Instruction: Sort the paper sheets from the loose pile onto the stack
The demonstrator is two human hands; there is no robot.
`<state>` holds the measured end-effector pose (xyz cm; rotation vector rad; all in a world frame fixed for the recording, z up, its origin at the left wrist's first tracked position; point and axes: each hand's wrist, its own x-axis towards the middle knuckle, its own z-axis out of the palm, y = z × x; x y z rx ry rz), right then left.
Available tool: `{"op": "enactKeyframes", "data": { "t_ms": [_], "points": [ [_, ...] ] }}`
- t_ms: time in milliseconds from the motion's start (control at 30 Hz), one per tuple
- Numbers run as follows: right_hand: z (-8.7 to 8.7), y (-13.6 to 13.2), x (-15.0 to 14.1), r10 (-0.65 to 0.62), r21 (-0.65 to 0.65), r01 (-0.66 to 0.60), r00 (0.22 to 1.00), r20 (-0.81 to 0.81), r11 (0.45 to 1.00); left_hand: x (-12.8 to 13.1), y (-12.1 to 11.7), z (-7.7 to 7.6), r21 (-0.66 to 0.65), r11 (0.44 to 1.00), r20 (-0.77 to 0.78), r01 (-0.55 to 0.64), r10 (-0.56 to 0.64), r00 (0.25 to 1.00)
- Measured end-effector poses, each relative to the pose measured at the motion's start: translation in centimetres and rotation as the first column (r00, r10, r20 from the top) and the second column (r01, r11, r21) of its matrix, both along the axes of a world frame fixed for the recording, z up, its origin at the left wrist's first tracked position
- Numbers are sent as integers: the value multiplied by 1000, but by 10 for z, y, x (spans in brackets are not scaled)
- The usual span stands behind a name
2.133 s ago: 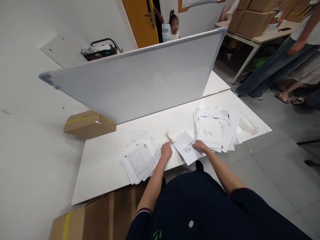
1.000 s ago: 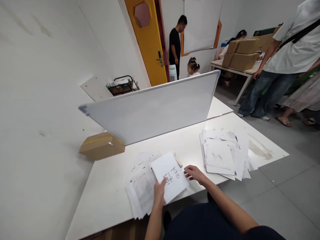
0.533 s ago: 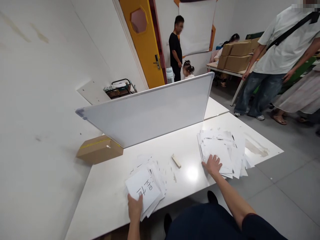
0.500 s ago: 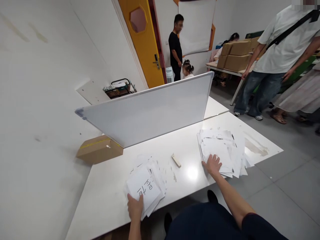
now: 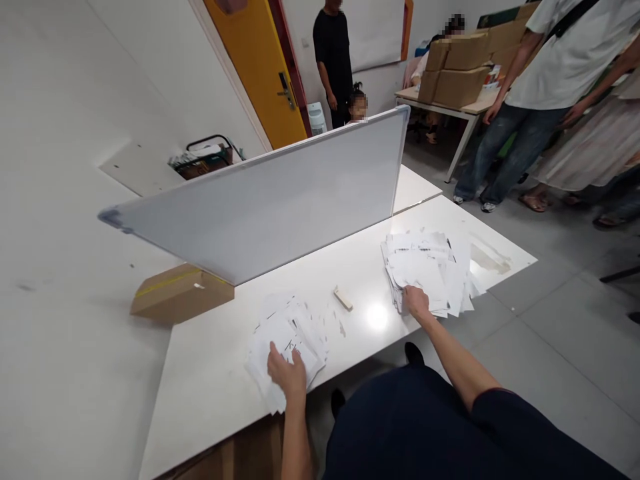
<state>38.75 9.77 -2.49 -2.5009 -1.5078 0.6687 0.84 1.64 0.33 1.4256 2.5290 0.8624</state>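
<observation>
My left hand (image 5: 287, 370) rests on top of the left pile of paper sheets (image 5: 273, 333), thumb and fingers apart. Dark handwritten strokes on the top sheet show partly between them. At the near left edge of the right paper pile (image 5: 425, 270), my right hand (image 5: 416, 302) has its fingers curled and pinched on the edge of a sheet; the fingertips are partly hidden. Both piles are loose, with sheets fanned out unevenly. Between them on the white table (image 5: 200, 373) lies a small cream-coloured oblong block (image 5: 343, 299).
A whiteboard (image 5: 300, 200) stands on its long edge across the table behind the piles. To its left is a cardboard box (image 5: 183, 293). Several people are beyond, one in a white T-shirt (image 5: 550, 67) at the right. More boxes (image 5: 457, 73) stack on a far table.
My left hand has moved from the pile's near edge onto its top sheet. My right hand's spread fingers have curled in at the sheet's edge. The camera view has shifted.
</observation>
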Motion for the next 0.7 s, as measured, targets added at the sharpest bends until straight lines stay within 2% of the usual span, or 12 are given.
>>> {"op": "enactKeyframes", "data": {
  "t_ms": [100, 167, 200, 233, 267, 333, 367, 433, 500, 533, 600, 700],
  "points": [
    [11, -4, 1, -4, 62, 7, 999, -52, 998, 24, 4, 5, 67, 988, 123, 140, -147, 981],
    [21, -10, -3, -10, 175, 44, 981, -192, 984, 42, 5, 7, 60, 983, 341, 174, -184, 922],
    [27, -14, -7, -8, 238, 85, 951, -310, 967, 52, 5, 8, 40, 982, 489, 183, -179, 853],
    [33, -19, -12, 4, 292, 142, 895, -447, 946, 62, 6, 9, 2, 979, 645, 205, -158, 747],
    [40, -23, -19, 24, 324, 205, 813, -582, 924, 72, 7, 10, -45, 972, 785, 230, -108, 610],
    [53, -33, -34, 60, 297, 297, 608, -792, 908, 92, 9, 12, -145, 940, 951, 310, 45, 307],
    [59, -38, -41, 66, 254, 322, 496, -866, 912, 101, 10, 13, -166, 917, 981, 363, 114, 159],
    [69, -46, -54, 44, 141, 343, 275, -960, 929, 116, 14, 14, -169, 887, 971, 429, 225, -85],
    [74, -52, -61, 0, 37, 331, 112, -994, 943, 124, 18, 15, -145, 889, 924, 434, 279, -262],
    [75, -54, -63, -20, 2, 321, 65, -998, 947, 126, 21, 16, -142, 904, 904, 402, 284, -320],
    [75, -57, -64, -45, -34, 308, 29, -999, 951, 125, 25, 16, -162, 945, 889, 285, 265, -374],
    [71, -60, -64, -53, -28, 305, 72, -996, 952, 117, 28, 18, -134, 984, 914, 120, 170, -368]
  ]
}}
